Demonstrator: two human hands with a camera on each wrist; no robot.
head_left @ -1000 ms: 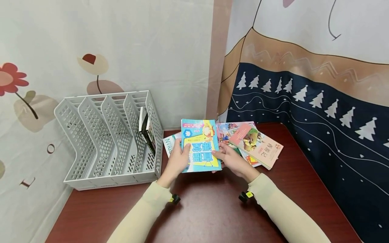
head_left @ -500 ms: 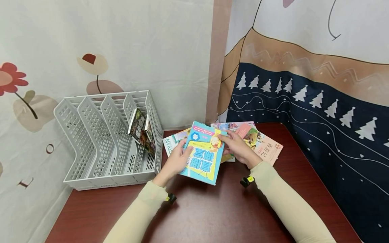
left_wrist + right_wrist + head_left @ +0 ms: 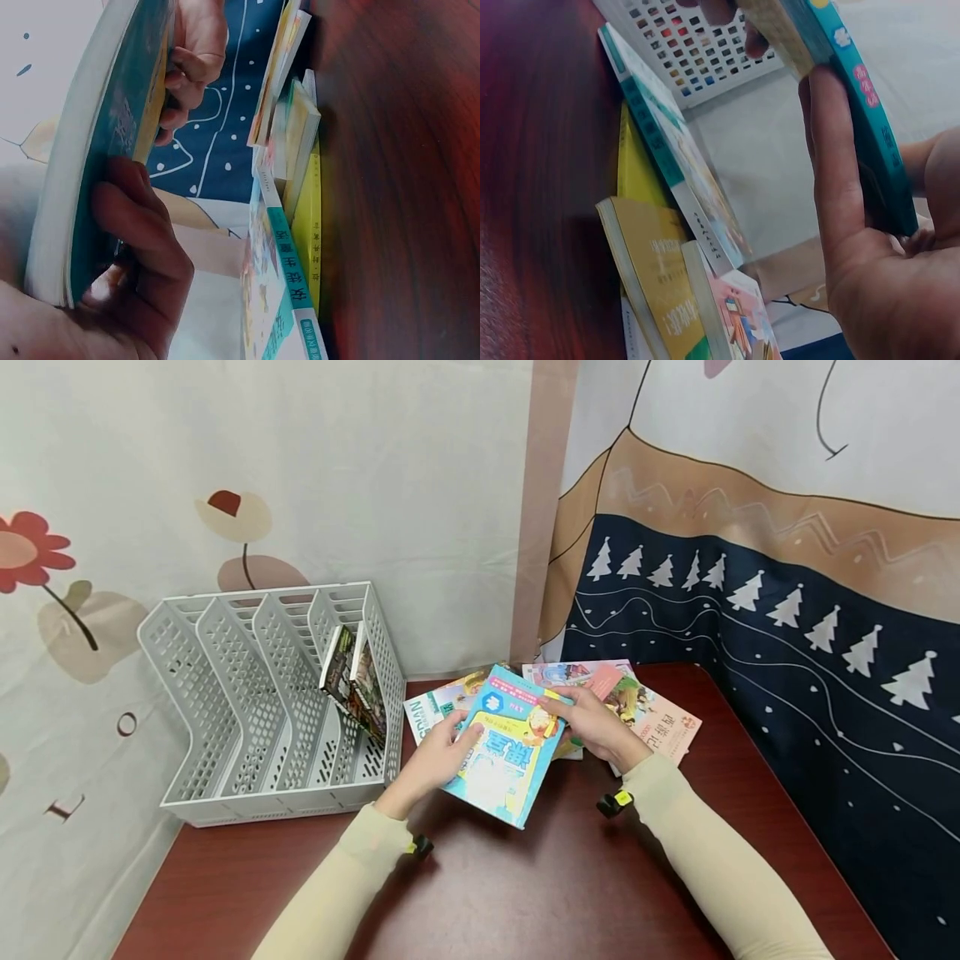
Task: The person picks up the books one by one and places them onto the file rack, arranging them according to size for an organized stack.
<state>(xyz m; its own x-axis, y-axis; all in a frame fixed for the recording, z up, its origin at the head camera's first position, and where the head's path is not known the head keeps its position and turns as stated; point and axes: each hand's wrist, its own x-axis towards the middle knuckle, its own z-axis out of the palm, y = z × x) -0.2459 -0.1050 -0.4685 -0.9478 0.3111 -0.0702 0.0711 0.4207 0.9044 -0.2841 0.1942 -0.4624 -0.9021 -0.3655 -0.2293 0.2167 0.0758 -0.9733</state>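
Observation:
A blue book [image 3: 517, 739] with a yellow panel and large characters is held tilted above the table. My left hand [image 3: 437, 753] grips its left edge, thumb on the cover and curled fingers beneath, as the left wrist view shows. My right hand [image 3: 598, 725] pinches the upper right corner, with fingers behind it in the right wrist view. Behind the blue book lies a pile: a white-and-green book [image 3: 429, 710], a yellow book [image 3: 309, 240] under it, a tan book [image 3: 656, 270] and a pink-covered book [image 3: 669, 720]. The held book hides part of this pile.
A grey perforated file rack [image 3: 277, 806] with several slanted compartments stands at the left. Its rightmost compartment area holds dark-covered books [image 3: 347, 689] leaning left. Patterned curtains [image 3: 450, 527] hang behind the reddish-brown table [image 3: 510, 893] and along its right side.
The blue book has turned clockwise, its lower edge swinging toward me. My right hand has moved up to its top right corner. In the rack, the dark books have tipped left.

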